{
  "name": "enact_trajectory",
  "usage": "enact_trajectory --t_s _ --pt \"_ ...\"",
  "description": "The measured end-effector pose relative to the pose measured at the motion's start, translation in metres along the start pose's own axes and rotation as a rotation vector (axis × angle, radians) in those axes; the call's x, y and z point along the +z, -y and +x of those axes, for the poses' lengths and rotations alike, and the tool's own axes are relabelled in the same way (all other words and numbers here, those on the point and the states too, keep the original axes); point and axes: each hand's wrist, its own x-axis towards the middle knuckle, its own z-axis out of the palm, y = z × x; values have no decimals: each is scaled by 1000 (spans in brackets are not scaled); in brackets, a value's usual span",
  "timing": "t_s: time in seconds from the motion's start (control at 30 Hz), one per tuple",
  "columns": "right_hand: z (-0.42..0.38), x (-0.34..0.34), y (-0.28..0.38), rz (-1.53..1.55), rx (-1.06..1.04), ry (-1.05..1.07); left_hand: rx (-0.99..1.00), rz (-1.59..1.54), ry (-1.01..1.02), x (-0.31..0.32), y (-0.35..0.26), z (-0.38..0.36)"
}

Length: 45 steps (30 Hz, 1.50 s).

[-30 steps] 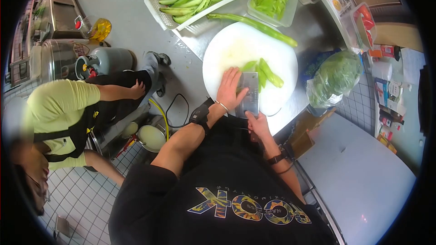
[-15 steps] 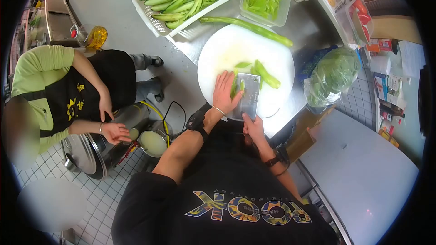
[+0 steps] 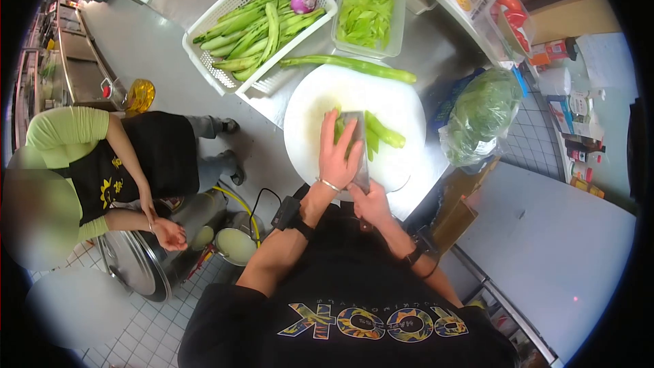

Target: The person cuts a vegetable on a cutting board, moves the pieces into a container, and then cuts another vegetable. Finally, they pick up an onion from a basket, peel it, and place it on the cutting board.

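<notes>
A cleaver (image 3: pixel 357 143) stands on edge on the round white cutting board (image 3: pixel 306 112), its handle in my closed right hand (image 3: pixel 371 203). Fingers spaced and bent, my left hand (image 3: pixel 338 157) presses down on pieces of green celtuce, mostly hidden beneath it, against the left side of the blade. Right of the blade lie cut celtuce pieces (image 3: pixel 385 133). A long peeled celtuce stem (image 3: pixel 354 65) lies across the board's far edge. Behind it, a clear plastic container (image 3: pixel 368 50) holds celtuce slices (image 3: pixel 366 13).
A white basket (image 3: pixel 216 82) with celtuce stems and purple onions stands at the far left. To the right is a bagged green vegetable (image 3: pixel 482 116). At left, a co-worker in an apron (image 3: pixel 167 150) stands beside a large lidded pot (image 3: pixel 139 266).
The cleaver has turned from nearly flat to on edge, and my right hand has rolled with it. My left fingers have bent more. The view has shifted, and the co-worker's hands have come together.
</notes>
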Motion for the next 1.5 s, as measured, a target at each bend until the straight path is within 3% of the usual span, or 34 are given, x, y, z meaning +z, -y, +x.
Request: enact_trajectory --t_s 0.2,0.3,0.37,0.4,0.47,0.53,0.63,0.77,0.93,1.0,1.2,1.33,1.5 --pt "-16 -23 121 -56 -208 -168 254 -135 -181 5 -55 168" --pt "-34 -48 130 57 -272 -254 361 -34 -152 26 -28 249" --pt "-42 -65 114 111 -283 -376 576 317 -130 28 -18 270" --pt "-46 -73 102 104 -289 -459 588 319 -130 26 -15 267" --pt "-50 -92 73 121 -261 -532 432 151 67 26 -2 229" --pt "-57 -105 44 124 -172 -596 228 224 334 27 31 166" --pt "-71 -113 13 108 -76 -603 241 310 422 24 70 79" --pt "-76 -103 -7 22 -6 -496 209 276 522 10 86 47" --pt "-48 -70 0 -78 35 -338 339 212 572 -22 77 14" --pt "-19 -64 -22 -474 -230 -335 351 205 578 -29 79 0" --pt "8 -34 5 -925 -365 -219 340 163 470 -39 79 -10" --pt "7 -25 8 -984 -501 -196 345 173 433 -39 79 -11" --pt "19 -20 -6 -1027 -472 -175 382 179 405 -41 80 -8"
